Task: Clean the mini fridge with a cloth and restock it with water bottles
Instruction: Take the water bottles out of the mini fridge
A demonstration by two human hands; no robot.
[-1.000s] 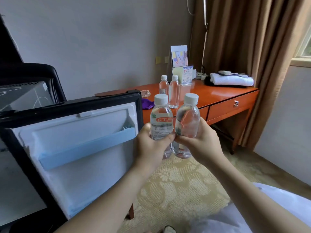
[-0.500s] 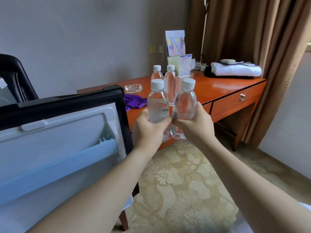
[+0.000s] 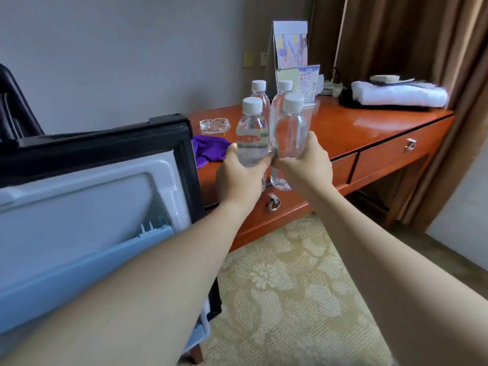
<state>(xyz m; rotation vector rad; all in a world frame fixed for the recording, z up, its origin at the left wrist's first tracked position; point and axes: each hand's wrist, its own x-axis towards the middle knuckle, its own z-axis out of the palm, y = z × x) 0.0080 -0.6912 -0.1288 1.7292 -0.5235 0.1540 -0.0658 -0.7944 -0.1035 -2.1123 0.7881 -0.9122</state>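
Note:
My left hand grips a clear water bottle with a white cap and a red-and-white label. Beside it, my right hand grips a second clear bottle, also upright. Both are held in the air in front of the desk, side by side and almost touching. Two more bottles stand on the desk behind them, partly hidden. The mini fridge door hangs open at the left, white inside with a pale blue shelf rail. A purple cloth lies on the desk by the door's edge.
A glass ashtray sits behind the cloth. Folded white towels and card stands fill the desk's back right. Brown curtains hang at the right. Patterned carpet covers the floor below my arms. A black chair stands at far left.
My view has swung right and closer to the desk. Both hands keep their bottles and have moved with them toward the desk, away from the fridge door.

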